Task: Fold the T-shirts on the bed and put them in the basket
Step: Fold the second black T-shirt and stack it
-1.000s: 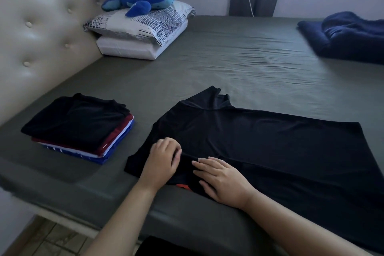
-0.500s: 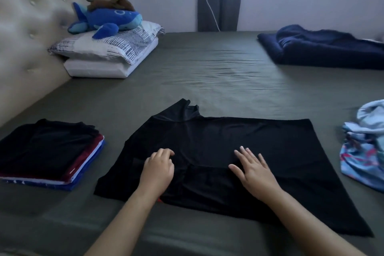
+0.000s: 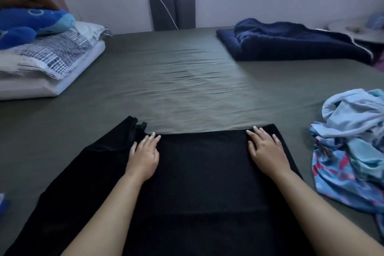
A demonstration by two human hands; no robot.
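A black T-shirt (image 3: 199, 172) lies spread flat on the grey-green bed (image 3: 187, 89) right in front of me, its collar and sleeve towards the left. My left hand (image 3: 144, 156) rests flat on the shirt near the collar, fingers straight. Over by the shirt's far right edge my right hand (image 3: 267, 151) presses down flat as well. A loose heap of light blue and patterned T-shirts (image 3: 351, 145) sits at the right. No basket is in view.
Two pillows (image 3: 47, 64) with a blue plush whale (image 3: 31, 25) lie at the far left. A dark navy blanket (image 3: 291, 41) is bunched at the far right of the bed. A blue corner of the folded stack (image 3: 2, 203) shows at the left edge.
Both hands have slid away from me across the black shirt and further apart, to its far edge. The view has swung right, so the folded stack has nearly left the frame.
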